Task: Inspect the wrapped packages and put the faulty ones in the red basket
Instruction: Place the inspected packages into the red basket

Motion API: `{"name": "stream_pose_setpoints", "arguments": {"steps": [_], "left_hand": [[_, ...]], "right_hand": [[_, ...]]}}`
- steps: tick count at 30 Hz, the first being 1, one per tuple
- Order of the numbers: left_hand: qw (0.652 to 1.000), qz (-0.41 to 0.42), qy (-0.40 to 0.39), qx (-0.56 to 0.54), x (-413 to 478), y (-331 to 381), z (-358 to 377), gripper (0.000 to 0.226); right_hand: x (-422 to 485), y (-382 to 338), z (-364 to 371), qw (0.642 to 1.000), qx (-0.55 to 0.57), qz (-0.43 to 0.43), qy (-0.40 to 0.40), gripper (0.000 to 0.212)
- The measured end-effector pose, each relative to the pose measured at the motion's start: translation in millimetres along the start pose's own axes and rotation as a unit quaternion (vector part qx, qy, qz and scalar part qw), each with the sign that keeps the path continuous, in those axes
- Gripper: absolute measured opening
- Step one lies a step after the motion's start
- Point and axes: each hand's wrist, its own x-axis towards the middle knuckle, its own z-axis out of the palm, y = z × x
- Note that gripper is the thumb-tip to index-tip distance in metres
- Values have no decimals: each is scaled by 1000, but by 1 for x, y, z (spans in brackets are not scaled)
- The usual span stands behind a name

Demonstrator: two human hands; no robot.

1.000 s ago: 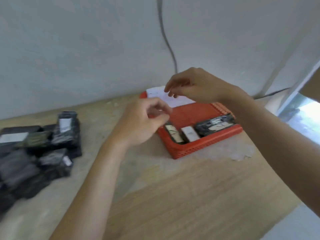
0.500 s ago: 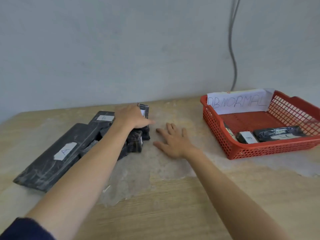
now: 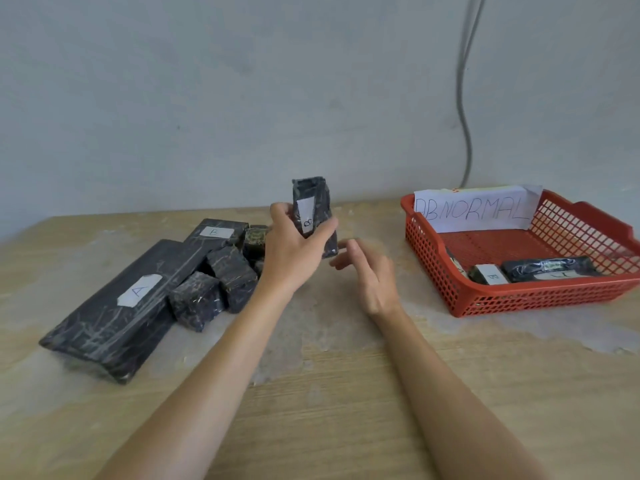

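My left hand point(image 3: 294, 249) grips a small black wrapped package point(image 3: 313, 209) with a white label marked B, held upright above the table. My right hand point(image 3: 372, 275) hovers just to its right with fingers relaxed, holding nothing. A pile of black wrapped packages point(image 3: 221, 282) lies at the left, with a long flat one labelled A point(image 3: 121, 306) in front. The red basket point(image 3: 540, 299) stands at the right with a paper sign reading ABNORMAL point(image 3: 474, 209). Inside lie three wrapped packages, one long and black point(image 3: 550, 268) and one labelled B point(image 3: 488, 274).
The wooden table point(image 3: 329, 393) runs up to a grey wall. A grey cable point(image 3: 464, 98) hangs down the wall behind the basket. Whitish patches mark the tabletop around the pile and the basket.
My left hand has lifted the B-labelled package off the pile and holds it upright. My right hand has risen off the table. The view has shifted slightly.
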Motion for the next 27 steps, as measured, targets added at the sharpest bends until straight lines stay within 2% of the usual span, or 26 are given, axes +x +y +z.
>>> {"name": "stream_pose_setpoints", "arguments": {"steps": [2,6,8,11,13,15,19,23,27], "left_hand": [[997,-23,2,-70,-9,-2,0,55],[984,-49,-19,-169,-14,-14,-12,34],[982,-22,-9,-186,-17,-22,-23,29],[978,11,6,-210,-23,-33,-39,48],[978,8,-17,-206,-28,-37,-46,66],[979,-7,-45,-198,-31,-44,-48,73],[982,-33,-53,-177,-37,-61,-40,49],[985,-17,-37,-166,-37,-66,-35,47],[994,28,-33,-102,-33,-70,-36,44]], "right_hand": [[-3,-6,5,998,54,-23,-21,52],[-4,-21,16,996,79,-6,-50,43],[-2,-22,14,994,97,9,-55,34],[1,-21,3,992,88,28,-85,34],[3,-18,-2,991,93,42,-88,37],[4,-15,-2,991,104,55,-71,36],[4,-10,4,985,152,76,-37,32],[2,-9,12,983,169,69,-30,23],[0,-8,23,986,159,45,-18,30]]}}
